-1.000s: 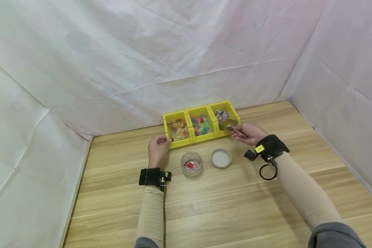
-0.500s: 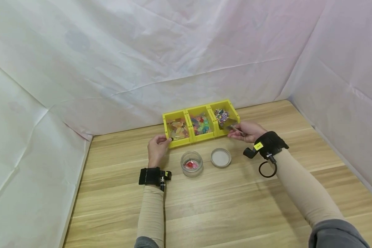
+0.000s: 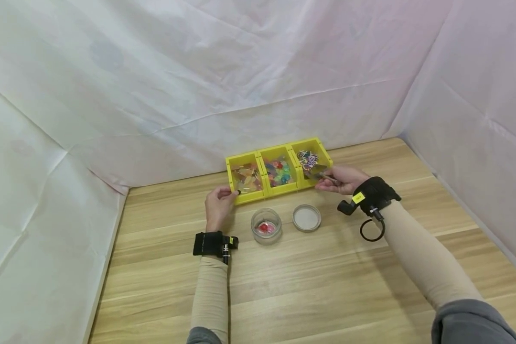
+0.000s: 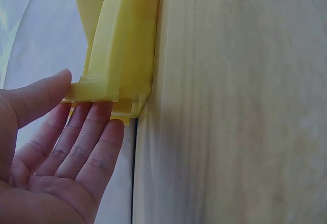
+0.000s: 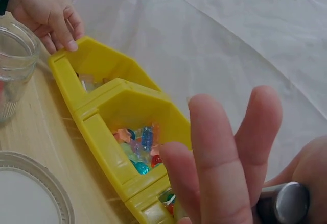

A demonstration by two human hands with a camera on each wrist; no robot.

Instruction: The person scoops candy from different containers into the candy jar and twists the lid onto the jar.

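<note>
My left hand (image 3: 219,205) grips the front left corner of a row of joined yellow bins (image 3: 251,197); in the left wrist view its thumb lies over the rim and the fingers (image 4: 92,142) bear against the end wall. My right hand (image 3: 343,180) holds a small metal scoop (image 3: 328,178) by its handle, whose round end (image 5: 292,202) shows in the right wrist view. The scoop's blade dips into the right bin, close to purple-and-white striped pieces (image 3: 308,159). Colourful translucent pieces (image 3: 279,172) fill the middle bin, orange and amber ones (image 3: 249,179) the left.
In front of the bins stands an open glass jar (image 3: 266,239) with red and pink pieces (image 3: 264,228) inside. A round lid (image 3: 306,218) lies to its right on the wooden table (image 3: 284,296). White cloth (image 3: 241,71) hangs behind the bins and at both sides.
My right hand has shifted slightly up and left, carrying the scoop a little further into the right bin, where the striped pieces have moved slightly. My left hand stays in place.
</note>
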